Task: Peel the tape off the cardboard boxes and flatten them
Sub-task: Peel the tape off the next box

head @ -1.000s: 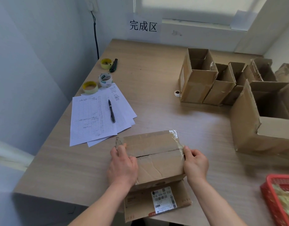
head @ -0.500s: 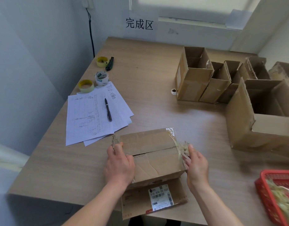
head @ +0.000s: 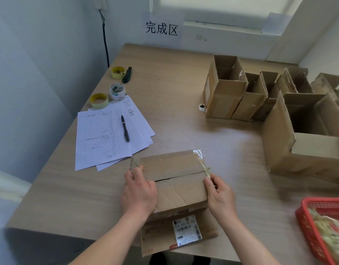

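The clear tape [head: 202, 163] on the right end of the cardboard box [head: 174, 178] — stuck flat a second ago — now stands lifted, a crumpled strip pinched by the right hand [head: 218, 192]. The box sits near the table [head: 184, 77] front edge. The left hand [head: 139, 190] grips its left end, holding it steady. The peel has begun — flattening likely follows once the flaps are freed.

Light wood-grain table [head: 176, 77] set into a corner, pale blue-grey wall [head: 40, 64] at left, black cable [head: 105, 39] running down it, window [head: 222, 8] behind with bright daylight, white paper sign [head: 162, 27] with printed characters beneath the sill
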Available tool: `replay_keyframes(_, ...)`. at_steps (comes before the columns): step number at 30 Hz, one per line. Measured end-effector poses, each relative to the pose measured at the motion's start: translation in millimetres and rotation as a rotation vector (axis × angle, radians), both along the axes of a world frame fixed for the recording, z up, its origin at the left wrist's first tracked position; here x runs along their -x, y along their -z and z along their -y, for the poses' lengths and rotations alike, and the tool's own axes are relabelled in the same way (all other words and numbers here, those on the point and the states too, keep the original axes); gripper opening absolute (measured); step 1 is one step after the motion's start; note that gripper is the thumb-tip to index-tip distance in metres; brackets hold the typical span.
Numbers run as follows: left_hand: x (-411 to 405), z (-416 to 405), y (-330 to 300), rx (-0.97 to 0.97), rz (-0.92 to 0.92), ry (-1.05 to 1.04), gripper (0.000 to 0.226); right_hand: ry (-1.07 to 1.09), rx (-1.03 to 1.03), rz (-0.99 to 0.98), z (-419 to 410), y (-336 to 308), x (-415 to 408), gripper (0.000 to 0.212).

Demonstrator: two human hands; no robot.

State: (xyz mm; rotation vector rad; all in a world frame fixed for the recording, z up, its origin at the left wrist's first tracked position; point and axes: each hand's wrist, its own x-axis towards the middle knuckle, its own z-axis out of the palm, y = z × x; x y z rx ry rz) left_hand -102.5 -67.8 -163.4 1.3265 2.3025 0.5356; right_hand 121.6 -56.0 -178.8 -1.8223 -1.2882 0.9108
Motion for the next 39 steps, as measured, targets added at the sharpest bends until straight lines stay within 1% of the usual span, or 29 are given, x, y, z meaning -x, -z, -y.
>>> replay_keyframes(4, -0.7, -0.7, -1.0, -0.006, 0.000, 0.005, 0.039, -0.023, -0.069, 0.022, -0.8, 0.4, -1.5, 0.028)
replay_keyframes(5, -0.5, -0.8, -0.9, -0.006, 0.000, 0.003, 0.039, -0.018, -0.070, 0.003, -1.3, 0.0, -2.0, 0.031)
replay_keyframes(7, 0.0, -0.6, -0.4, -0.009, -0.001, -0.004, 0.040, 0.024, -0.065, -0.095, -0.9, 0.2, -5.9, 0.033)
replay_keyframes(9, 0.4, 0.6, 0.1, -0.014, -0.002, 0.002, 0.041, 0.067, -0.035, -0.243, 2.3, 1.6, -12.1, 0.030)
replay_keyframes(10, 0.3, 0.7, 0.1, -0.017, -0.005, 0.006, 0.041, 0.045, -0.006, -0.297, 4.6, 0.7, -13.0, 0.027)
replay_keyframes(12, 0.7, 0.0, 0.3, -0.018, -0.015, 0.004, 0.041, -0.058, 0.026, -0.273, 10.7, 2.8, -10.7, 0.017)
replay_keyframes(13, 0.7, -0.1, 0.6, -0.014, -0.014, 0.003, 0.041, -0.104, 0.037, -0.221, 14.4, 5.6, -8.3, 0.025)
replay_keyframes(15, -0.3, 0.0, 0.0, -0.009, -0.008, 0.015, 0.040, -0.130, 0.026, -0.150, 21.2, 10.0, -3.0, 0.048)
replay_keyframes(16, -0.6, -0.1, -0.6, -0.007, -0.011, 0.021, 0.040, -0.125, 0.019, -0.155, 23.2, 11.0, -0.7, 0.052)
replay_keyframes(19, -0.2, -0.6, -0.9, 0.002, -0.011, 0.016, 0.040, -0.126, 0.005, -0.210, 26.5, 11.3, 1.3, 0.045)
replay_keyframes(22, -0.8, -0.4, -1.8, 0.011, -0.006, 0.015, 0.040, -0.110, -0.045, -0.180, 26.7, 9.8, -0.7, 0.046)
replay_keyframes(24, -0.8, -0.7, -2.8, 0.014, -0.005, 0.018, 0.040, -0.099, -0.061, -0.195, 25.9, 10.2, -1.2, 0.039)
replay_keyframes(26, -1.0, -1.5, -3.5, 0.014, -0.004, 0.018, 0.040, -0.085, -0.060, -0.242, 23.8, 11.3, -2.0, 0.033)
replay_keyframes(31, 1.0, -2.0, -1.6, 0.003, 0.006, 0.029, 0.037, -0.022, -0.003, -0.420, 23.5, 12.1, -5.0, 0.032)
replay_keyframes(33, 1.6, -1.8, -1.0, -0.003, 0.001, 0.043, 0.037, 0.000, 0.027, -0.453, 26.2, 12.9, -10.4, 0.033)
replay_keyframes(35, 2.4, -1.7, -0.3, -0.006, -0.002, 0.046, 0.038, -0.064, 0.035, -0.413, 30.2, 11.0, -12.5, 0.039)
replay_keyframes(37, 2.2, -2.7, 0.0, -0.006, -0.004, 0.044, 0.039, -0.163, 0.048, -0.289, 34.1, 9.6, -11.2, 0.054)
replay_keyframes(39, 1.5, -2.9, -0.5, -0.004, -0.010, 0.053, 0.039, -0.207, 0.063, -0.214, 35.9, 11.2, -9.4, 0.058)
